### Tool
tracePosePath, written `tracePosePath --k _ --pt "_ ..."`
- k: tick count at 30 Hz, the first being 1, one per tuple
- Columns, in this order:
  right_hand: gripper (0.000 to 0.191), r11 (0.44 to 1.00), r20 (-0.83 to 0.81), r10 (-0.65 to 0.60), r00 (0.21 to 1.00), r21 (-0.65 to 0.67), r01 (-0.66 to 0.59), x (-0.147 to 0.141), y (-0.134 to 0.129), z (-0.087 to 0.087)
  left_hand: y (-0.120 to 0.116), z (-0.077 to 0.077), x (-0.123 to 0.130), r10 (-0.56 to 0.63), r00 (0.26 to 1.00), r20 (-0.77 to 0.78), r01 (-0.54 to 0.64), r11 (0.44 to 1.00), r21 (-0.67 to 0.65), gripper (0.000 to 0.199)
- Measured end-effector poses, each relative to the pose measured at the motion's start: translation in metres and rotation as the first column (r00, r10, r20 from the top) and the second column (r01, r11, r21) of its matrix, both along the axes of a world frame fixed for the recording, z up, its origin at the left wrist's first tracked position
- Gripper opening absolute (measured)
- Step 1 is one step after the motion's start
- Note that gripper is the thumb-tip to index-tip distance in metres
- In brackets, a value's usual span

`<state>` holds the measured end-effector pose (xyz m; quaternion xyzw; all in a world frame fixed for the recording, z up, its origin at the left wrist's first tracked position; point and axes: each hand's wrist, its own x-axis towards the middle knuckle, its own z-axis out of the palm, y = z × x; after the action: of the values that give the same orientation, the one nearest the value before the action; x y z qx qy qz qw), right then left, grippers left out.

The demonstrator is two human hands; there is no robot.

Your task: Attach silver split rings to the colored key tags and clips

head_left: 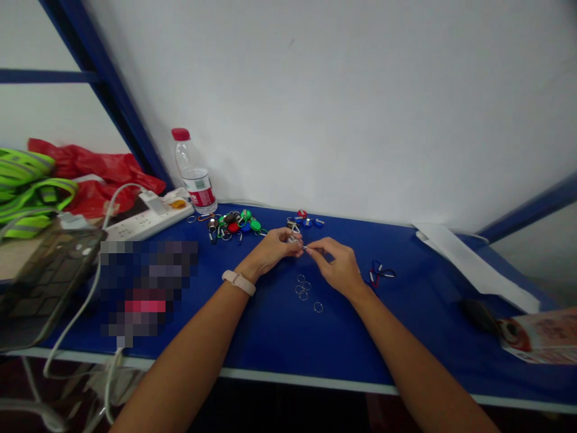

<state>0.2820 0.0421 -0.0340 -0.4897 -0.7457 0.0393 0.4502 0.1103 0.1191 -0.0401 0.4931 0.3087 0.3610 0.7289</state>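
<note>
My left hand [276,249], with a pale band on its wrist, has its fingers closed round a small silver clip-like piece [294,230] above the blue table [270,337]. Touching a tiny part beside it, my right hand [336,263] pinches with thumb and forefinger; that part is too small to name. Several loose metal rings [303,287] lie below the hands. Behind them sit blue and red round pieces [307,222]. To the left is a pile of colourful round pieces with clips [234,227]. Blue and red carabiners [378,274] rest right of my right hand.
A bottle with a red cap [196,177] stands at the back left, near a white power strip [148,221]. Cables, a dark phone-like object [49,282] and red plastic [103,180] are further left. White paper [478,264] and a printed packet [543,337] lie right.
</note>
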Motion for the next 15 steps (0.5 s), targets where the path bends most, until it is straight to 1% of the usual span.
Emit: tracePosePath --k 2,5,8,10,13,15 --pt "0.010 1.000 -0.033 -0.026 0.999 -0.012 0.026 -0.0006 0.0000 -0.0007 -0.0006 -0.0001 0.0001 -0.011 1.000 0.010 0.011 1.000 0.007 0.024" --pt "0.010 0.996 -0.139 -0.059 0.988 -0.069 0.050 -0.0010 0.0006 -0.0031 -0.0018 0.0009 0.0003 -0.024 1.000 0.013 0.024 1.000 0.008 0.022" --pt "0.015 0.989 -0.250 -0.085 0.964 -0.140 0.051 0.0000 0.0019 -0.0062 -0.0024 0.0019 0.0005 -0.027 1.000 -0.015 0.027 1.000 0.000 0.021" --pt "0.017 0.986 -0.303 -0.107 0.947 -0.156 0.062 0.0012 0.0029 -0.0075 -0.0021 0.0024 0.0005 -0.021 0.999 -0.032 0.021 1.000 0.004 0.025" --pt "0.019 0.984 -0.387 -0.137 0.912 -0.156 0.082 0.0027 0.0044 -0.0075 -0.0009 0.0035 0.0001 0.031 0.998 -0.060 -0.031 0.999 0.011 0.034" --pt "0.019 0.985 -0.444 -0.135 0.886 -0.153 0.074 0.0034 0.0052 -0.0069 -0.0002 0.0048 -0.0004 0.083 0.993 -0.088 -0.080 0.996 0.043 0.042"
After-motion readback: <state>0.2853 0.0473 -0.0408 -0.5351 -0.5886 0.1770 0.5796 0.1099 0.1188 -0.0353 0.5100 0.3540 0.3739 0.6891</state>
